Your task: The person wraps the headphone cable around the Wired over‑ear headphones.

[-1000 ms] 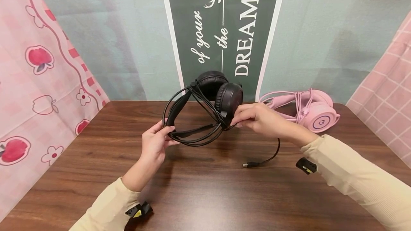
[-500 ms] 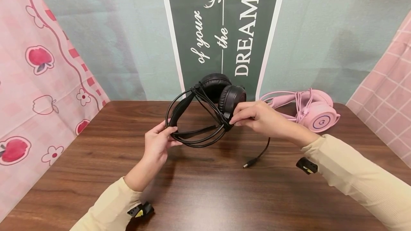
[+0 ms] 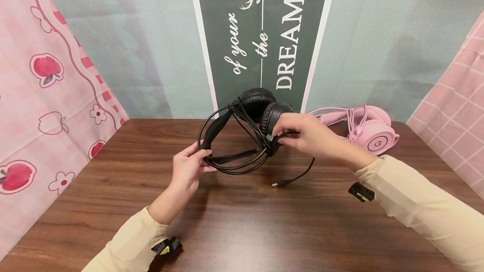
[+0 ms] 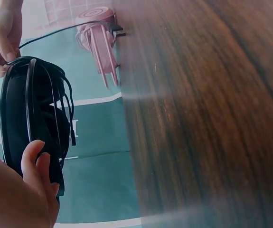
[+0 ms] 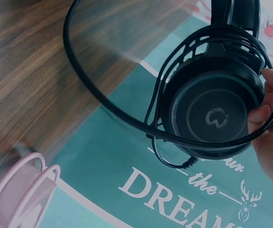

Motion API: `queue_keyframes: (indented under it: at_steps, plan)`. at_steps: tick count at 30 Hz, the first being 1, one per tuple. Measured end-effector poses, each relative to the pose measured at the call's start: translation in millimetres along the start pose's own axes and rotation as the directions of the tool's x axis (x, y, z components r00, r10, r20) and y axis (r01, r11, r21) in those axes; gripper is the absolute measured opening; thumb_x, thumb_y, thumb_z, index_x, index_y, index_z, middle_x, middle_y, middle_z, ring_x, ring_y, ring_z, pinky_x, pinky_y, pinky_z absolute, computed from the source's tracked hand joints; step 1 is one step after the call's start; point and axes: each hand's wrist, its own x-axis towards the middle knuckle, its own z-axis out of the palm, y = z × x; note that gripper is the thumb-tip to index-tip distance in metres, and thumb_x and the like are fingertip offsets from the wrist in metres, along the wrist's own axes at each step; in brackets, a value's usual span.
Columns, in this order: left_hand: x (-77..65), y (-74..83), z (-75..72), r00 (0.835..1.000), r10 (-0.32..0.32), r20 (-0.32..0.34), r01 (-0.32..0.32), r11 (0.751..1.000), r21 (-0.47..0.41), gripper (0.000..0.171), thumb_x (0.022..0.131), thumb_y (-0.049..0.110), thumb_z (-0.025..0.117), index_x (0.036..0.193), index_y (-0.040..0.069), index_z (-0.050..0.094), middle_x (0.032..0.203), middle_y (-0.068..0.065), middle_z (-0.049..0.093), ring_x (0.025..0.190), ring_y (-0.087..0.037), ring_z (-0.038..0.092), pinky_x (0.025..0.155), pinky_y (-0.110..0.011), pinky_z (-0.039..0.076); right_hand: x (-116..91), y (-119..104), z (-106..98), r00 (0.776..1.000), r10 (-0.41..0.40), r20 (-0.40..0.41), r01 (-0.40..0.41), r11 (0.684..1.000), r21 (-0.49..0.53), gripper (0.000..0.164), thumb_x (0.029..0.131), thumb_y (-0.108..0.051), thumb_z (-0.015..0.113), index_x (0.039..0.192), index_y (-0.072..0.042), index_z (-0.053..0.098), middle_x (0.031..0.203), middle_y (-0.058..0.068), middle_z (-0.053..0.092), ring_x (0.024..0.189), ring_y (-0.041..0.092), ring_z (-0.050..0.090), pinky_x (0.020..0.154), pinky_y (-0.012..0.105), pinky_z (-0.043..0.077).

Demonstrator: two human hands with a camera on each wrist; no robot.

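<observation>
Black headphones (image 3: 216,128) with their cable wound around them are held up over the table. My left hand (image 3: 186,167) grips the headband at its left end, thumb on the near side. At the nearer ear cup, my right hand (image 3: 307,136) pinches the black cable between thumb and fingers. A loose cable end with a USB plug (image 3: 280,184) hangs below the right hand. In the right wrist view the cable (image 5: 103,100) makes a wide loop across the round ear cup (image 5: 207,114). The left wrist view shows the wound strands along the headband (image 4: 16,114).
Pink headphones (image 3: 378,139), their cable also wound around them, lie at the back right of the wooden table (image 3: 242,230). A teal cloth with a dark lettered panel (image 3: 261,45) hangs behind the table's back edge. Pink patterned cloths (image 3: 49,116) stand at both sides.
The black headphones and my left hand have shifted slightly right and down. My right hand has risen a little, drawing cable with it. The hanging USB plug has swung left and up.
</observation>
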Motion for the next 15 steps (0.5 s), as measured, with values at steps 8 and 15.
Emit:
queue_keyframes:
  at_steps: [8, 15]
  plan:
    - [-0.5, 0.1, -1.4, 1.0, -0.004, 0.006, 0.004, 1.0, 0.015, 0.041, 0.079, -0.015, 0.052, 0.12, -0.007, 0.052, 0.072, -0.001, 0.059, 0.045, -0.011, 0.057, 0.043, -0.029, 0.053, 1.4, -3.4, -3.5, 0.987, 0.15, -0.065, -0.152, 0.988, -0.027, 0.019, 0.072, 0.009, 0.069, 0.083, -0.003, 0.06, 0.078, 0.002, 0.059, 0.067, 0.009, 0.05, 0.056, 0.021, 0.046]
    - [-1.6, -1.3, -0.6, 1.0, -0.003, 0.009, 0.003, 1.0, 0.025, 0.042, 0.078, -0.015, 0.053, 0.12, -0.008, 0.052, 0.069, 0.0, 0.059, 0.045, -0.011, 0.057, 0.043, -0.028, 0.053, 2.9, -1.5, -6.6, 0.976, 0.165, -0.141, -0.172, 0.984, -0.04, 0.016, 0.073, 0.004, 0.072, 0.081, -0.005, 0.062, 0.075, -0.001, 0.058, 0.065, 0.008, 0.049, 0.055, 0.018, 0.043]
